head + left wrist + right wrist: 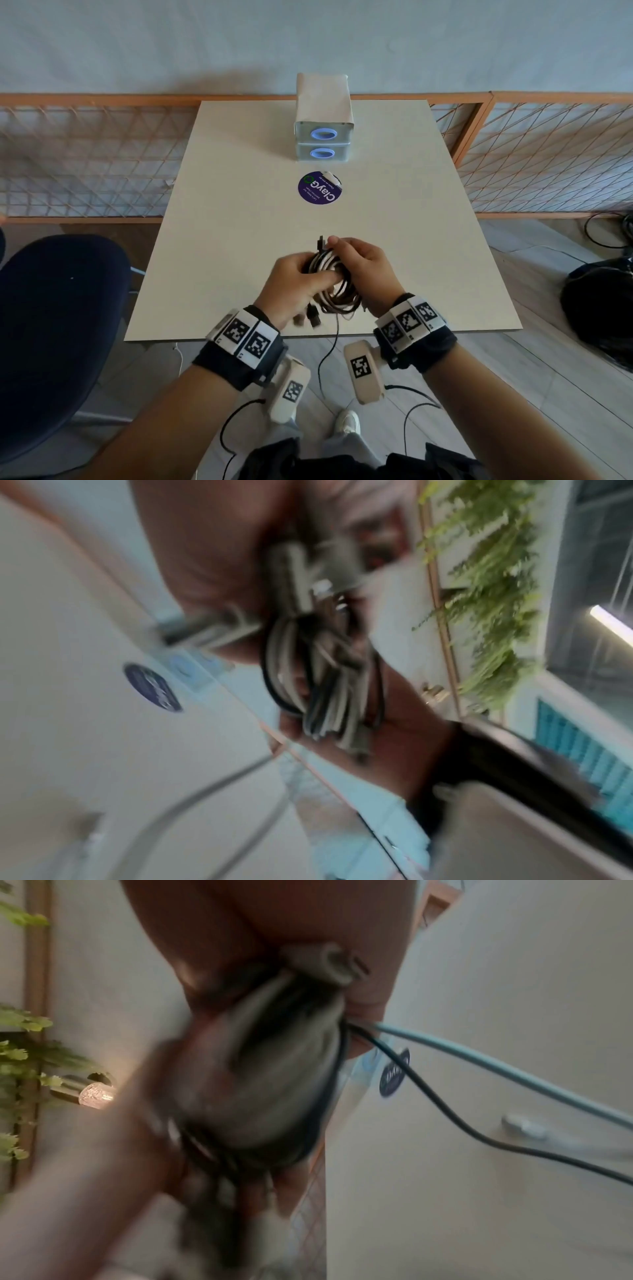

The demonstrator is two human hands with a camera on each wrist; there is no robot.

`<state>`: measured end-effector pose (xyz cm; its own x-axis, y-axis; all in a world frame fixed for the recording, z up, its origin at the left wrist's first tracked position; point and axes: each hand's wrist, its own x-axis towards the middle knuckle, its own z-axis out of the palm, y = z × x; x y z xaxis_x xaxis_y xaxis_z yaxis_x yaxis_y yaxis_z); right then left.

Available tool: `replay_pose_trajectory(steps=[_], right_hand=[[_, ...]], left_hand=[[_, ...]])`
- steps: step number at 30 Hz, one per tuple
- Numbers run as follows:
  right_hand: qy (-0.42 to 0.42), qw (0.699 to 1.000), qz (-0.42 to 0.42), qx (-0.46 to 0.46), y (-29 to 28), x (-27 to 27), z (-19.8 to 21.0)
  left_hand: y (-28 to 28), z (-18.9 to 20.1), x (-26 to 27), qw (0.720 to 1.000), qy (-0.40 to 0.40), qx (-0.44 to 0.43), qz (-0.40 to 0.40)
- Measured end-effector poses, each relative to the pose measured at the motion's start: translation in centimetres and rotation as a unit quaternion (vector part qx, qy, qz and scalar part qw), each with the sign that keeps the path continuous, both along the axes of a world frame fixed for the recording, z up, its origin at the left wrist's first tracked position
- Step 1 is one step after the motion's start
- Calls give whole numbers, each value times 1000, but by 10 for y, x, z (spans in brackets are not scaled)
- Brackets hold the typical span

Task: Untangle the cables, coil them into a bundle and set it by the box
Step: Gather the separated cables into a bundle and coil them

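Note:
A coil of black and white cables (337, 286) hangs between both hands above the near middle of the cream table (239, 212). My left hand (298, 279) grips the coil from the left, fingers curled round the strands. My right hand (359, 263) grips it from the right, with black plugs (321, 242) sticking up by its fingertips. Another plug (313, 317) dangles under the left hand. The wrist views are blurred: the cable coil (318, 685) and the same cable coil (274, 1069) show inside the hands. The box (323, 118), a small two-drawer unit with blue ring handles, stands at the table's far edge.
A round purple sticker (320, 187) lies on the table in front of the box. A wooden lattice rail (85, 154) runs behind the table. A dark chair (58, 308) stands to the left, a black bag (599, 301) on the floor to the right.

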<state>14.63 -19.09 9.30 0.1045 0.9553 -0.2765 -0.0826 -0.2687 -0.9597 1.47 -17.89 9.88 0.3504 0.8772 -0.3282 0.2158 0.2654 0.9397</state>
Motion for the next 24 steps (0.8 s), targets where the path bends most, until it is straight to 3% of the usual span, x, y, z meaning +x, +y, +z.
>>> replay_pose_trajectory(steps=[2,7,12,15,18,21,24], right_hand=[[-44,999,-2,16,1,4,-2],[-162,985,32,44,8,4,3],[-100,993,66,14,6,10,2],[-55,997,54,20,-7,13,-13],[-198,978,56,38,-24,12,-39],[-336,924,182,9,-43,1,-60],[-457,841,289,25,-61,-10,-66]], left_hand=[[1,-4,-1,997,45,54,25],[-10,-9,6,967,83,235,-52],[-3,-6,5,921,153,351,-72],[5,-14,2,940,158,302,12],[17,-20,-8,966,172,171,87],[23,-24,-15,970,186,90,128],[28,-31,-18,957,220,106,154]])
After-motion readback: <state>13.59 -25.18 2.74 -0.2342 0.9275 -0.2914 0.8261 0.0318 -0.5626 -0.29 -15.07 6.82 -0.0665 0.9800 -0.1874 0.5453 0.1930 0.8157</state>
